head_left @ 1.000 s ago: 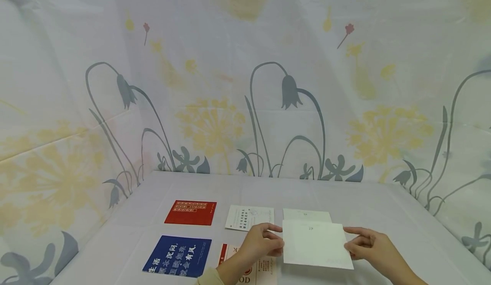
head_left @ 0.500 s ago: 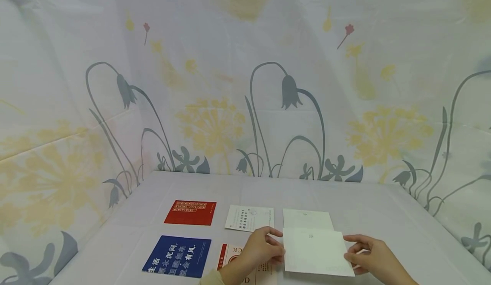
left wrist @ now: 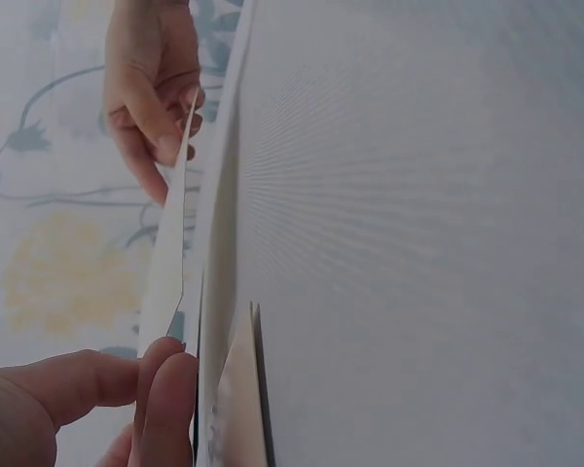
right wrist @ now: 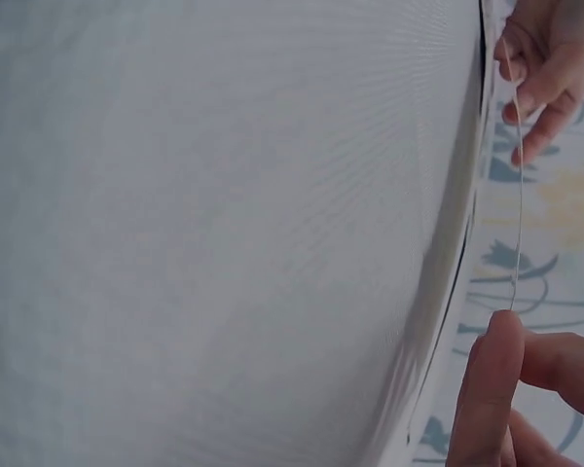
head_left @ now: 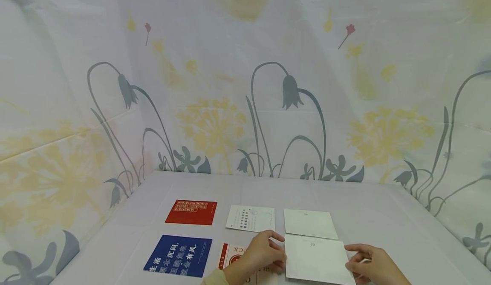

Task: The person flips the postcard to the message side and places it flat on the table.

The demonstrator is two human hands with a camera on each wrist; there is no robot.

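Note:
A plain white card (head_left: pixel 316 260) with a small mark near its far edge is held by both hands at its two sides. My left hand (head_left: pixel 262 253) pinches its left edge between thumb and fingers. On the opposite edge, my right hand (head_left: pixel 371 263) does the same. From the left wrist, the card (left wrist: pixel 167 263) appears nearly edge-on, slightly raised over the table. A similar white card (head_left: pixel 310 223) lies just beyond the held one. Partly hidden under my left hand and forearm is a cream card (head_left: pixel 231 251) with a red band.
To the left lie a blue card (head_left: pixel 180 255) with white writing and a red card (head_left: pixel 192 212) behind it. A white card with dark writing (head_left: pixel 251 218) is at the middle. Floral cloth (head_left: pixel 215 84) hangs behind the white-covered table (head_left: pixel 153 182).
Both hands have brought the white card lower and nearer to the person. The farther white card, partly covered before, now shows almost whole. The other cards have stayed put.

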